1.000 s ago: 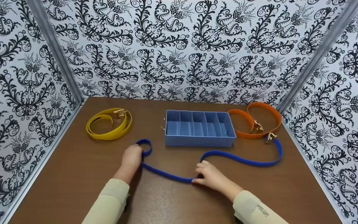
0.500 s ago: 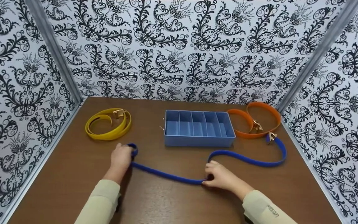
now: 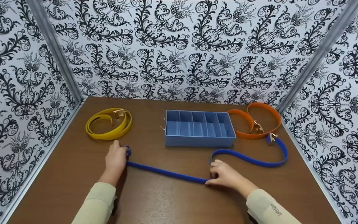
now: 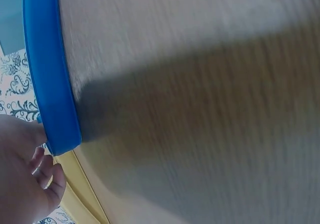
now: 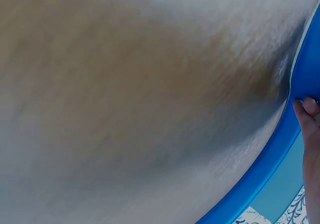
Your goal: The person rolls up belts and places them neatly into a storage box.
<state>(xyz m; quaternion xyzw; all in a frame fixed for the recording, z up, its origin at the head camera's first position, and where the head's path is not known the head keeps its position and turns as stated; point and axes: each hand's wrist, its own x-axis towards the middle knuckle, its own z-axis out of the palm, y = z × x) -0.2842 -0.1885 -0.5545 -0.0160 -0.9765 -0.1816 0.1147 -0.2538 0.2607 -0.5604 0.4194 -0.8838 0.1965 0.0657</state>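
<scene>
A blue belt (image 3: 166,171) stretches nearly straight across the table between two hands. The left hand (image 3: 116,158) grips it near one end, where a short loop shows beyond the fingers. In the left wrist view, the blue belt (image 4: 50,69) bends around at that hand. Farther along the strap, the right hand (image 3: 225,175) pinches it between thumb and fingers. Past this hand, the belt curves away to its gold buckle (image 3: 271,138) on the right. The right wrist view has the fingers (image 5: 306,111) against the strap.
A blue divided box (image 3: 200,141) stands beyond the hands. To its left lies a coiled yellow belt (image 3: 109,135); to its right, an orange belt (image 3: 264,107) with the blue belt's buckle close by. Patterned walls (image 3: 179,62) enclose the brown table (image 3: 160,205).
The left hand has moved left and the right hand right, drawing the belt between them longer and straighter. The loop by the left hand has shrunk.
</scene>
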